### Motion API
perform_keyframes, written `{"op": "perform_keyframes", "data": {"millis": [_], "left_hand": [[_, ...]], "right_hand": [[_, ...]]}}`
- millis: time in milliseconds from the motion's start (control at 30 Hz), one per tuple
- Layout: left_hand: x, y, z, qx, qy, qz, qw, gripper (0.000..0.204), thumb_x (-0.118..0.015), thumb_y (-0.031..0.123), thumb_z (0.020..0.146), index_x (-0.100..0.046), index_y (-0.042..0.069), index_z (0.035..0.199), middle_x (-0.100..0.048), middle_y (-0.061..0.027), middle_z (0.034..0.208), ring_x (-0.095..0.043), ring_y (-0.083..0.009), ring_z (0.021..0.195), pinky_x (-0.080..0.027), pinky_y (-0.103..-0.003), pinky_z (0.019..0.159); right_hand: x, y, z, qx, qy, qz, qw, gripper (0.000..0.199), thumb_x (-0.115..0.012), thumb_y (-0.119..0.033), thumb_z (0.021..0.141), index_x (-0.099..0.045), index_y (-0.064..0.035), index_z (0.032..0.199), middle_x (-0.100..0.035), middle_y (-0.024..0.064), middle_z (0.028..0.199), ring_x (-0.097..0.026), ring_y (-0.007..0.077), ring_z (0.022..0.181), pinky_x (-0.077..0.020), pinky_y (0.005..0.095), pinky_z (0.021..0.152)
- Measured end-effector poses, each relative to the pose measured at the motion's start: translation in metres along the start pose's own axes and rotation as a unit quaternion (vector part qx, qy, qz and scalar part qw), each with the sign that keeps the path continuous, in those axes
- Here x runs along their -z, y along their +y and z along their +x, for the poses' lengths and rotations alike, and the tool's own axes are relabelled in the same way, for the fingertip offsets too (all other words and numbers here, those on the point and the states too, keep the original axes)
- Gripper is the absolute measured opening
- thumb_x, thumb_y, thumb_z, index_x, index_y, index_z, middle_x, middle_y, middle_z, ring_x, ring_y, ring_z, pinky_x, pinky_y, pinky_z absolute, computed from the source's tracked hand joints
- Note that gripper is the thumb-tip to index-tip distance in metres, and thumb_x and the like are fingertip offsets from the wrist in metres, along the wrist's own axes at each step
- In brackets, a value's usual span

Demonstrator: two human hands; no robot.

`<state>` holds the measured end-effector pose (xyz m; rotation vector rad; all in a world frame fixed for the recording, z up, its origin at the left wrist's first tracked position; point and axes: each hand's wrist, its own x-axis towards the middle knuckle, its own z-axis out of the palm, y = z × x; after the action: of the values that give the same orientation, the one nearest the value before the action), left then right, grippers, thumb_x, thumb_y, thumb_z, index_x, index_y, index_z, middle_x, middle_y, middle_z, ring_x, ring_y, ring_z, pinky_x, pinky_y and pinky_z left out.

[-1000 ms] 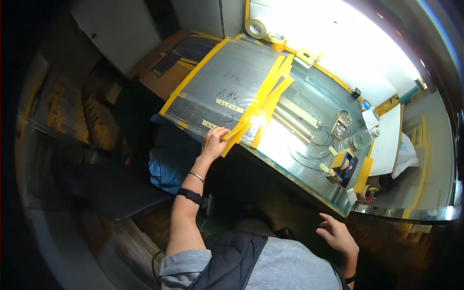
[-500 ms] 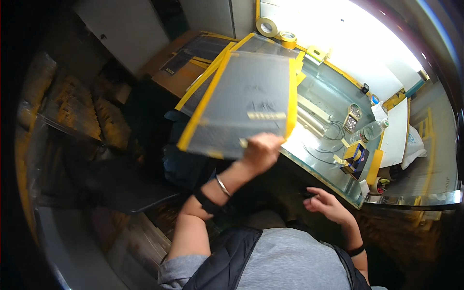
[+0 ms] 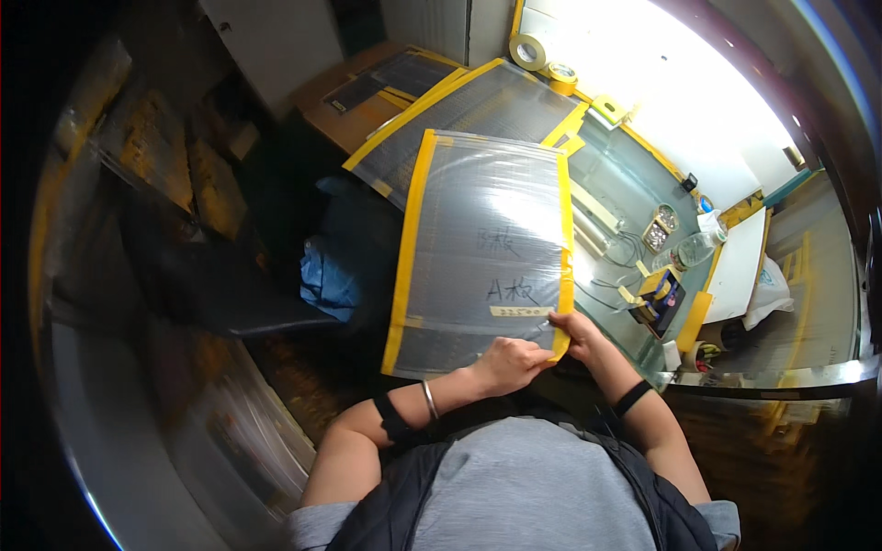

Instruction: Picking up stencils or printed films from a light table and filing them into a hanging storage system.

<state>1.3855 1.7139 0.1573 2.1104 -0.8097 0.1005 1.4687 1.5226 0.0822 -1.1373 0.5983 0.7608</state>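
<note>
A grey film sheet (image 3: pixel 478 225) in clear plastic, edged with yellow tape, is held up in front of me. It bears handwritten marks and a pale label strip (image 3: pixel 523 311) near its lower right. My left hand (image 3: pixel 512 365) is closed on its lower edge, close to the right corner; what the fingertips pinch there is partly hidden. On the right edge, just above that corner, my right hand (image 3: pixel 577 336) grips the yellow-taped border, thumb on the face. Behind it, a similar yellow-edged sheet (image 3: pixel 459 112) lies on the glass-topped table (image 3: pixel 611 151).
Tape rolls (image 3: pixel 528 53) stand at the table's back edge by a bright panel. To the right are a clear bottle (image 3: pixel 694 250), a tin of small parts (image 3: pixel 658 228), a tape dispenser (image 3: pixel 660 298) and cables. A dark chair (image 3: pixel 266 317) is at my left, a blue cloth (image 3: pixel 326 283) beside it.
The sheet has come off the one behind it and moved toward me, turning more upright. My right hand, empty before, has risen and taken hold of its right edge.
</note>
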Motion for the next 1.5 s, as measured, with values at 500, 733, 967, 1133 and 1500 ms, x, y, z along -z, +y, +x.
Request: {"op": "perform_keyframes", "data": {"millis": [500,733,967,1133,1500], "left_hand": [[-0.112,0.199,-0.048,0.013,0.224,0.071,0.972,0.01,-0.071,0.012,0.078,-0.066,0.004,0.075,-0.067,-0.0056,0.074,-0.064,-0.0183,0.065,-0.053,-0.027,0.054],[-0.2,0.302,-0.112,0.178,0.27,0.093,0.942,0.011,-0.071,0.013,0.079,-0.067,0.004,0.074,-0.068,-0.0071,0.075,-0.065,-0.0201,0.066,-0.052,-0.03,0.056],[-0.264,0.381,-0.141,0.175,0.319,0.11,0.925,0.012,-0.071,0.013,0.079,-0.067,0.003,0.075,-0.068,-0.0084,0.075,-0.065,-0.0229,0.067,-0.051,-0.032,0.057],[-0.338,0.419,-0.158,0.16,0.347,0.092,0.919,0.014,-0.072,0.014,0.078,-0.065,0.003,0.074,-0.066,-0.0087,0.073,-0.063,-0.0246,0.066,-0.051,-0.034,0.058],[-0.45,0.528,-0.153,0.153,0.367,0.116,0.91,0.029,-0.061,0.026,0.087,-0.059,0.005,0.067,-0.061,-0.01,0.069,-0.061,-0.0276,0.068,-0.049,-0.037,0.06]], "right_hand": [[0.018,0.037,-0.063,0.207,-0.11,-0.022,0.972,0.036,-0.048,0.007,0.087,-0.045,-0.0058,0.121,-0.058,0.0087,0.102,-0.06,0.0194,0.086,-0.0521,0.0342,0.077],[0.072,0.113,-0.127,0.237,-0.198,-0.024,0.951,0.036,-0.05,0.008,0.088,-0.046,-0.0032,0.122,-0.058,0.0076,0.102,-0.06,0.0155,0.084,-0.0512,0.029,0.076],[0.131,0.168,-0.198,0.264,-0.251,-0.105,0.925,0.046,-0.051,0.009,0.085,-0.044,-0.003,0.128,-0.058,0.0056,0.101,-0.058,0.0143,0.086,-0.0477,0.0267,0.077],[0.219,0.215,-0.247,0.264,-0.232,-0.209,0.913,0.048,-0.052,0.009,0.083,-0.044,-0.0041,0.129,-0.057,0.0036,0.1,-0.056,0.0134,0.087,-0.0458,0.0257,0.075],[0.41,0.305,-0.277,0.057,-0.318,-0.505,0.8,0.044,-0.051,0.007,0.08,-0.053,-0.0041,0.123,-0.062,0.0052,0.103,-0.059,0.0175,0.081,-0.0495,0.0296,0.068]]}}
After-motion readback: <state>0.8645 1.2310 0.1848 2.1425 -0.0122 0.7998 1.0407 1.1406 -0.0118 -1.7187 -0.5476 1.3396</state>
